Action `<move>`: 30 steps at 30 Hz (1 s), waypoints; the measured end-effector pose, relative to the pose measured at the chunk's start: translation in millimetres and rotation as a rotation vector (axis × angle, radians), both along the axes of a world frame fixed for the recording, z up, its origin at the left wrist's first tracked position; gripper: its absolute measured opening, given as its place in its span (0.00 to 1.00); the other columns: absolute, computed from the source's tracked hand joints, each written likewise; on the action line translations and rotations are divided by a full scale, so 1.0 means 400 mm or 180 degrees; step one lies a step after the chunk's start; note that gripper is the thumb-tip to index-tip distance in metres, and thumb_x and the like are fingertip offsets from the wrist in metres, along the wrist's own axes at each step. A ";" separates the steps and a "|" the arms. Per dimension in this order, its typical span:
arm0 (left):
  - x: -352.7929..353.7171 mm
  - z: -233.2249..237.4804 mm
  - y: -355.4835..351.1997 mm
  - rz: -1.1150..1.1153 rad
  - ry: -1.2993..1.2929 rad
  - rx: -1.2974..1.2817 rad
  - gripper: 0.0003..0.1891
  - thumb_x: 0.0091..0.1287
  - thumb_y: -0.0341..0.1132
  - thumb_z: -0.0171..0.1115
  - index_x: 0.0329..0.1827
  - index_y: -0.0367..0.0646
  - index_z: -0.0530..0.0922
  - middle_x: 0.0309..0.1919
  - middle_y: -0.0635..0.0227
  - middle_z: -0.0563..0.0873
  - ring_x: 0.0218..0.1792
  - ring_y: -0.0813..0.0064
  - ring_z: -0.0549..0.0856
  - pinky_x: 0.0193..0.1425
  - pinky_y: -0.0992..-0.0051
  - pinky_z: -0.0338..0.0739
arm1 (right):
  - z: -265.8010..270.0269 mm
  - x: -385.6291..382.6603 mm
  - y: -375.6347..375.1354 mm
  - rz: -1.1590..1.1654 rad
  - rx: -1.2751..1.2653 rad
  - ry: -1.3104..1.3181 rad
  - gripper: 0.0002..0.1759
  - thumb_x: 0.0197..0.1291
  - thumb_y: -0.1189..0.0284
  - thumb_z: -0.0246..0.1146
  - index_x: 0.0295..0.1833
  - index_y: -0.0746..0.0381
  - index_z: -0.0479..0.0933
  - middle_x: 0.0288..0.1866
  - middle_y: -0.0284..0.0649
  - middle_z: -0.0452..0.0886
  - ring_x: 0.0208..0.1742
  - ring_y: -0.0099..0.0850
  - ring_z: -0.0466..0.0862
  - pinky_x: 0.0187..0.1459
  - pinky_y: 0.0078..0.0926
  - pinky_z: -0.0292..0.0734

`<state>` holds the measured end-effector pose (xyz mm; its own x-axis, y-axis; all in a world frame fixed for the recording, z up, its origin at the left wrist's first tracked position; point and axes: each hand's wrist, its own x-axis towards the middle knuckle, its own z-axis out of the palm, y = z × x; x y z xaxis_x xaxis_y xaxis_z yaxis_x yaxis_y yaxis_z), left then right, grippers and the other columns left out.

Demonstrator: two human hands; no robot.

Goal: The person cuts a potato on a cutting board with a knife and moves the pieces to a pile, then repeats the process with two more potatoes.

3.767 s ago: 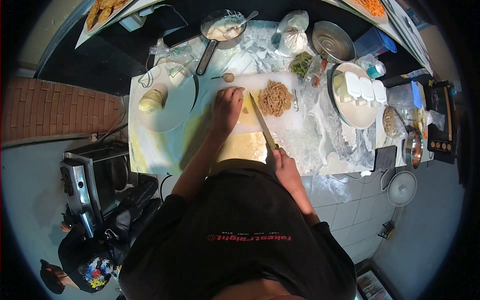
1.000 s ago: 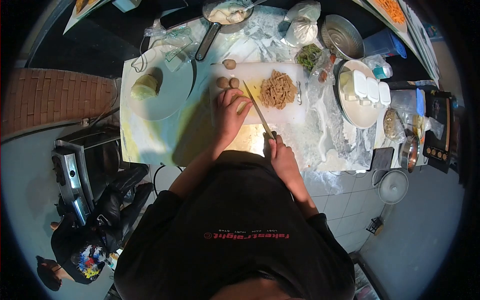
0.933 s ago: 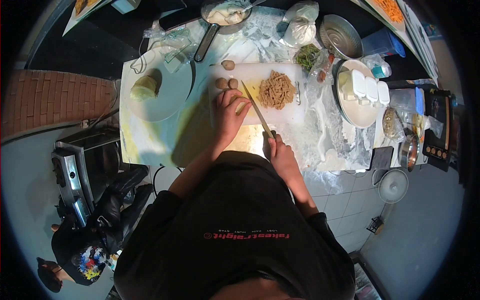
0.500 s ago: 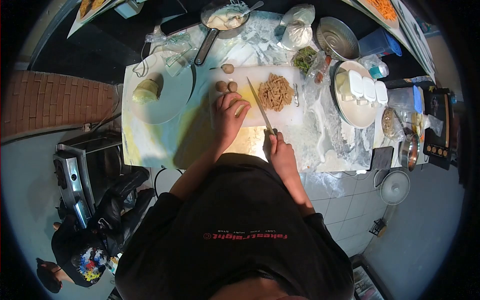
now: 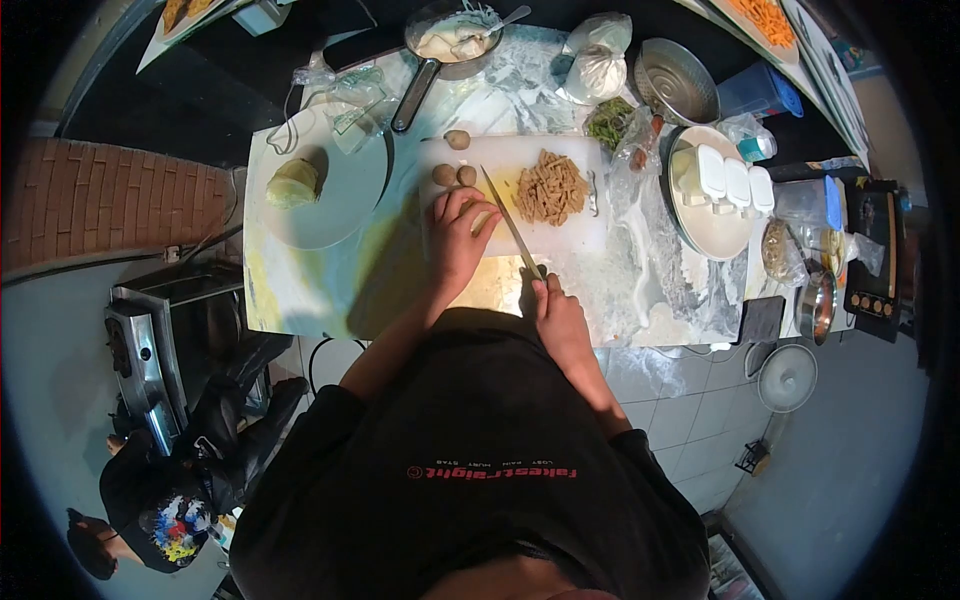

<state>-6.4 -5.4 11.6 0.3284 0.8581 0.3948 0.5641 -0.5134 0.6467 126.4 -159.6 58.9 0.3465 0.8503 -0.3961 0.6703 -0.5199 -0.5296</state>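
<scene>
A white cutting board lies in the middle of the table. My left hand presses a small pale piece of food against it. My right hand grips the handle of a long knife, whose blade lies just right of my left fingers. A heap of brown cut strips sits right of the blade. Two small brown balls rest just beyond my left hand, a third at the board's far edge.
A white plate with a pale lump stands to the left. A pan of batter is at the back. A metal bowl, a plate with white containers and bags crowd the right. Another person crouches lower left.
The knife blade has shifted slightly left, back beside my left fingers. My left hand has stayed on the piece of food. The camera view has drifted a little.
</scene>
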 end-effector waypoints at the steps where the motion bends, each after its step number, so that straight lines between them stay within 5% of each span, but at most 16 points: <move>1: 0.000 -0.002 -0.001 0.0005 0.0013 0.0004 0.06 0.56 0.36 0.76 0.36 0.51 0.88 0.43 0.76 0.83 0.49 0.69 0.81 0.56 0.66 0.70 | -0.002 0.000 -0.001 0.0030 0.0010 -0.0015 0.22 0.80 0.57 0.45 0.56 0.66 0.71 0.28 0.66 0.81 0.34 0.67 0.83 0.34 0.62 0.79; 23: 0.009 -0.011 -0.003 -0.0160 0.0042 0.0094 0.05 0.60 0.34 0.73 0.39 0.50 0.86 0.45 0.75 0.82 0.52 0.68 0.80 0.59 0.64 0.70 | -0.006 0.033 0.014 -0.0108 0.0124 0.0010 0.22 0.79 0.57 0.48 0.56 0.66 0.72 0.28 0.66 0.81 0.35 0.67 0.83 0.35 0.62 0.78; 25: 0.009 -0.002 -0.007 -0.0189 -0.0016 0.0084 0.06 0.61 0.33 0.72 0.40 0.49 0.86 0.45 0.73 0.83 0.51 0.67 0.80 0.58 0.64 0.71 | 0.005 0.034 0.008 -0.0255 0.0327 0.0091 0.20 0.80 0.59 0.48 0.47 0.66 0.73 0.27 0.65 0.79 0.34 0.67 0.81 0.33 0.60 0.72; 30: -0.018 0.010 -0.014 -0.0207 -0.0020 0.0128 0.08 0.64 0.30 0.69 0.45 0.46 0.85 0.45 0.70 0.84 0.51 0.64 0.81 0.58 0.63 0.72 | 0.017 0.031 -0.001 -0.0270 0.0239 0.0185 0.19 0.80 0.59 0.49 0.47 0.66 0.73 0.27 0.65 0.80 0.35 0.67 0.81 0.34 0.59 0.73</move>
